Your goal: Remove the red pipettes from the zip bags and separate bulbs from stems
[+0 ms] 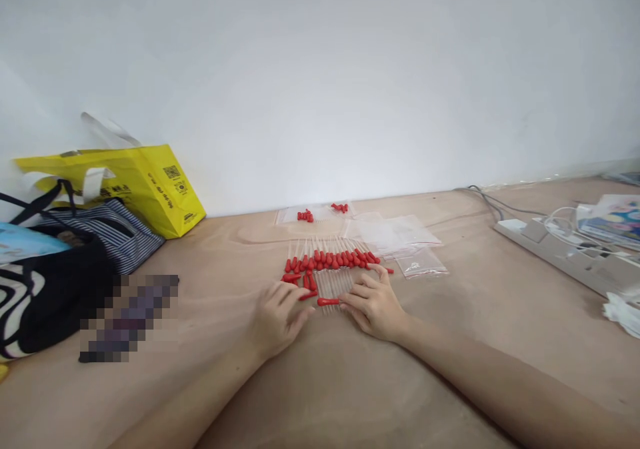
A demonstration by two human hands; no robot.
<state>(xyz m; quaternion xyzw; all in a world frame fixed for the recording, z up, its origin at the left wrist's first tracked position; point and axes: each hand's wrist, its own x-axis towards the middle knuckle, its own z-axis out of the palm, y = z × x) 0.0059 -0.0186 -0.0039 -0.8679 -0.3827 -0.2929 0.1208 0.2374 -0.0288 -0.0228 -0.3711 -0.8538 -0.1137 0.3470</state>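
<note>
My right hand (375, 304) pinches a red rubber dropper bulb (329, 301) by its right end, held level above a row of clear thin tubes (334, 281). Any tube fitted in this bulb is hidden by my fingers. My left hand (283, 315) is just to the left, thumb apart from the fingers, its fingertips at another red bulb (309, 295). Several loose red bulbs (291, 278) lie beyond that hand. Further back, many droppers (330, 259) lie side by side, red bulbs toward me and clear stems pointing away.
Clear zip bags (400, 232) lie behind the droppers, and more bags (287, 216) with red bulbs rest near the wall. At left stand a yellow bag (170, 199) and a striped pouch (133, 235). A power strip (545, 249) with cables sits at right.
</note>
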